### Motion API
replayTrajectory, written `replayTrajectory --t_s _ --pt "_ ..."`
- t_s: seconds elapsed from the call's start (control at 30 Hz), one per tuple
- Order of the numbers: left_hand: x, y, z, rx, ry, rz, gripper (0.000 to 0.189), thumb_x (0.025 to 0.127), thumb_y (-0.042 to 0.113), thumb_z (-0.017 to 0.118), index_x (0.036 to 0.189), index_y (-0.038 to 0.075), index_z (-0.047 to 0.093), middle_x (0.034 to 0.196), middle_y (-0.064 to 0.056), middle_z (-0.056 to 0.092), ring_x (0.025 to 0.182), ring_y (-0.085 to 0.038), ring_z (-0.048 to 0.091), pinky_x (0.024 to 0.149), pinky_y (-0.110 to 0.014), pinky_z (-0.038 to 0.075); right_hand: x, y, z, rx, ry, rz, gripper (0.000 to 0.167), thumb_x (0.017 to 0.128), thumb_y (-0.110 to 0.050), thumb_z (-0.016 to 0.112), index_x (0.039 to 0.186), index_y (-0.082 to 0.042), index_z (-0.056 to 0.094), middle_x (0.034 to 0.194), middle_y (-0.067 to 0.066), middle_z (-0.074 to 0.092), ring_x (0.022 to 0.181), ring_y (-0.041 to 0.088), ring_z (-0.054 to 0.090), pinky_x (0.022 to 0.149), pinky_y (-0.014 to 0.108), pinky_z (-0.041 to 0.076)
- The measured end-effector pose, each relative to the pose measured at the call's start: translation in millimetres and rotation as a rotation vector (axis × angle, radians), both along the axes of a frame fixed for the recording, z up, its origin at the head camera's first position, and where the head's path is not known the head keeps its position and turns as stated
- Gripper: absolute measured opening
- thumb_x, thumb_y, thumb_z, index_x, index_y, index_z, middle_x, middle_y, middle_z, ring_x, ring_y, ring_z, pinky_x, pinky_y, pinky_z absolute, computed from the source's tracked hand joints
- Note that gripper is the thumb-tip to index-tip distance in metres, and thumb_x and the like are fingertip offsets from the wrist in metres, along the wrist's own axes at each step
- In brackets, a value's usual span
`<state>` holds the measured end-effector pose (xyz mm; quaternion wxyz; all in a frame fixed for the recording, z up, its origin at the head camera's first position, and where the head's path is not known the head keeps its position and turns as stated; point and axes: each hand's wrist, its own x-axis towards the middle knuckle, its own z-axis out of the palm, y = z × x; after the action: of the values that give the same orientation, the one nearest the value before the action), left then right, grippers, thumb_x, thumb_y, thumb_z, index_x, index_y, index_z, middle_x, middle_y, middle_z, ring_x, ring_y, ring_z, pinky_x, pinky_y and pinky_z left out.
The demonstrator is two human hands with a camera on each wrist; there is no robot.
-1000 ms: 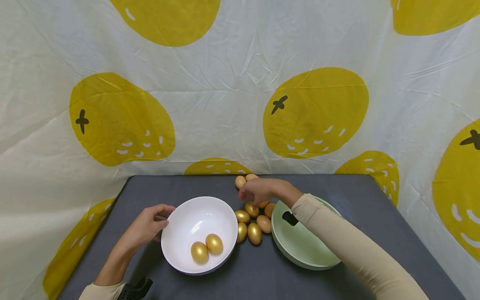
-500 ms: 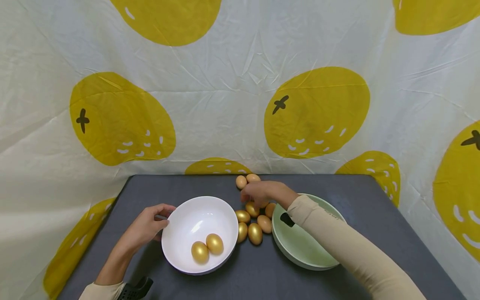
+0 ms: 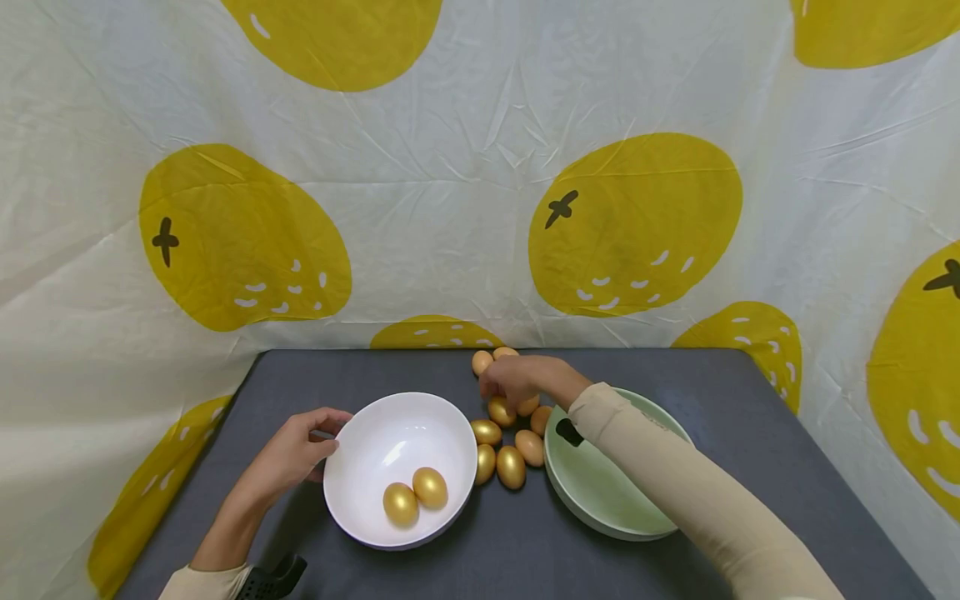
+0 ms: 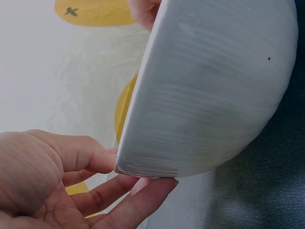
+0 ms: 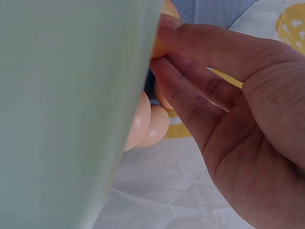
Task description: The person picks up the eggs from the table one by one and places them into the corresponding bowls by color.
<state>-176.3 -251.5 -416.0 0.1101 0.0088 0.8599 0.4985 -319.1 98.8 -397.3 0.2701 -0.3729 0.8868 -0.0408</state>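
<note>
A white bowl (image 3: 375, 425) with two gold eggs (image 3: 430, 487) in it stands left of centre. My left hand (image 3: 296, 450) holds its left side; in the left wrist view the thumb meets the rim and the fingers (image 4: 147, 200) lie along the outer wall. Farther off, my right hand (image 3: 517, 379) reaches over the green bowl (image 3: 615, 500) and pinches a gold egg (image 3: 502, 412) between fingertips and thumb. The right wrist view shows the pinched egg (image 5: 161, 48) partly hidden by the green bowl's wall.
Between the bowls lie several gold eggs (image 3: 512, 467) and brown eggs (image 3: 529, 448). More brown eggs (image 3: 482, 362) sit at the dark table's (image 3: 360, 371) back edge. Behind hangs a white curtain (image 3: 442, 233) with yellow fruit prints.
My right hand has dipped to the gold egg and now rises slightly with it, shifting it a little back and left. The left hand and white bowl stay still.
</note>
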Motion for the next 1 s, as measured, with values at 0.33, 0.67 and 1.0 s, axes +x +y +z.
replayTrajectory --t_s 0.33,0.67,1.0 --pt "-0.2 -0.2 -0.6 -0.01 0.007 0.001 0.038 0.097 0.001 0.06 0.135 0.0 0.059 0.116 -0.016 0.063 0.096 -0.026 0.067 0.063 -0.045 0.062 1.0 -4.8 1.0 0.006 0.016 -0.038 0.048 0.088 0.001 0.074 0.132 -0.017 0.066 0.129 0.0 0.064 0.122 0.019 0.058 0.1 0.037 0.051" --pt "0.1 0.2 -0.7 -0.013 0.01 0.006 0.039 0.096 0.001 0.06 0.135 0.0 0.059 0.117 -0.017 0.063 0.097 -0.027 0.067 0.063 -0.045 0.062 -0.2 -9.2 -2.1 0.015 0.031 -0.057 0.014 0.087 -0.002 0.076 0.096 -0.011 0.068 0.078 -0.009 0.047 0.071 0.009 0.041 0.064 0.027 0.036" --pt "0.3 0.9 -0.4 -0.026 0.014 0.01 0.038 0.096 0.001 0.061 0.134 0.001 0.06 0.115 -0.016 0.064 0.096 -0.027 0.067 0.063 -0.044 0.062 -0.5 -10.5 -1.5 0.067 0.005 -0.133 0.043 0.091 -0.012 0.076 0.131 -0.024 0.066 0.127 -0.006 0.062 0.113 0.014 0.058 0.099 0.039 0.05"
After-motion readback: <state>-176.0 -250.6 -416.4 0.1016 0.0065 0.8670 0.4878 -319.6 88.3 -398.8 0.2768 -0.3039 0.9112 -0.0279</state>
